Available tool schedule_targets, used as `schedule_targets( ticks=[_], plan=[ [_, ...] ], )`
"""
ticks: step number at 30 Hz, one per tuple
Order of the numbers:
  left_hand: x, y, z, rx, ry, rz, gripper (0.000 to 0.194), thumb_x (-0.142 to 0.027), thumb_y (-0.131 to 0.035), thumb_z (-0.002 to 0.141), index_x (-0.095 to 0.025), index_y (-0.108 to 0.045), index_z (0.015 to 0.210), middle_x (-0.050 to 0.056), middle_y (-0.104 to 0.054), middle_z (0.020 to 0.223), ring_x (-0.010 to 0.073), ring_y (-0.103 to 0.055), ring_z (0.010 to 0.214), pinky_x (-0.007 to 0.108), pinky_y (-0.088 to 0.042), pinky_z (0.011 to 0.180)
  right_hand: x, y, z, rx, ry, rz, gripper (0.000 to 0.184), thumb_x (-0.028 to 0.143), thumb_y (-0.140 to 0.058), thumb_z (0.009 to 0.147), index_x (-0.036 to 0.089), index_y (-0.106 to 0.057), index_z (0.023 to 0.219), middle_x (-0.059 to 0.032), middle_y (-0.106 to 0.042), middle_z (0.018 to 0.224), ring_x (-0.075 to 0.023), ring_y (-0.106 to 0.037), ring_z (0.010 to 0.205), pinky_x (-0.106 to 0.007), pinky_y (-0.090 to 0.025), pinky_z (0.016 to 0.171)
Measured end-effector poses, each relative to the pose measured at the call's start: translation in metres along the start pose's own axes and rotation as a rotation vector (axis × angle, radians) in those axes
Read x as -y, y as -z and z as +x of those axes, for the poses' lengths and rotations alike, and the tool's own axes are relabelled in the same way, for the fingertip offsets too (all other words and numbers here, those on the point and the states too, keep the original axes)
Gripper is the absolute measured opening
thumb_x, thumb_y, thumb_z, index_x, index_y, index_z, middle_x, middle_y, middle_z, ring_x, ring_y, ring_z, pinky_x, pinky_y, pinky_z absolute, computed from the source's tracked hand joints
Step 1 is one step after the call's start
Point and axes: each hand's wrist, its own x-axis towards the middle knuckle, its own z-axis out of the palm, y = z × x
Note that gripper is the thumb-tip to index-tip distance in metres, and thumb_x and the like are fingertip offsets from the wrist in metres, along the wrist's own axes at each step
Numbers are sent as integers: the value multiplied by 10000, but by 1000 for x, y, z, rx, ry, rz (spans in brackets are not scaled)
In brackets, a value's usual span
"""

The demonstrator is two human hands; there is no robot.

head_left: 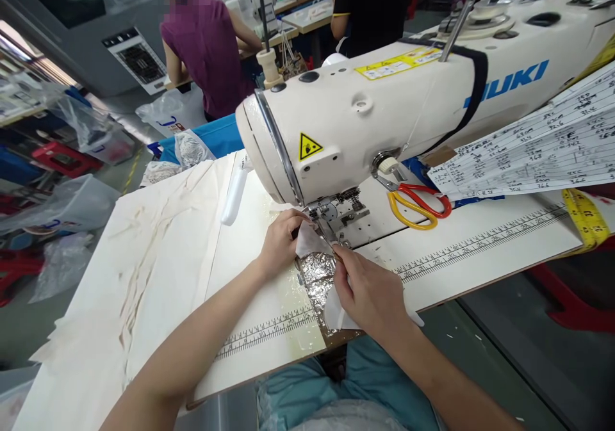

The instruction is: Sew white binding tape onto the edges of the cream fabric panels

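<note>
A pale piece of fabric (307, 241) lies at the needle area of a white sewing machine (346, 123). My left hand (282, 242) is closed on its far left edge, close beside the presser foot. Just right of the needle area, my right hand (368, 284) pinches the fabric's right side with thumb and fingers. More of the pale cloth hangs under the right palm toward the table's front edge. Between the hands shows a shiny, clear-covered plate (318, 274) on the machine bed. The fingertips of both hands are partly hidden.
Scissors with red and yellow handles (416, 205) hang from the machine. Handwritten paper sheets (528, 136) and a yellow tape measure (583, 216) are at the right. Thin cream cloth pieces (158, 245) cover the table's left. A person in purple (204, 47) sits beyond the machine.
</note>
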Motion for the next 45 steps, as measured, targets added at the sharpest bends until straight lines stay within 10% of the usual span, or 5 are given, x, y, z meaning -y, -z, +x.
schedule_targets(
  ticks=[45],
  plan=[
    [2, 2, 3, 5, 34, -18, 188, -316, -616, 919, -193, -687, 797, 48, -710, 893, 163, -672, 842, 290, -546, 736, 0, -2, -1, -54, 19, 12, 302, 168, -420, 983, 104, -675, 1131, -51, -767, 835, -149, -700, 651, -271, -436, 507]
  ],
)
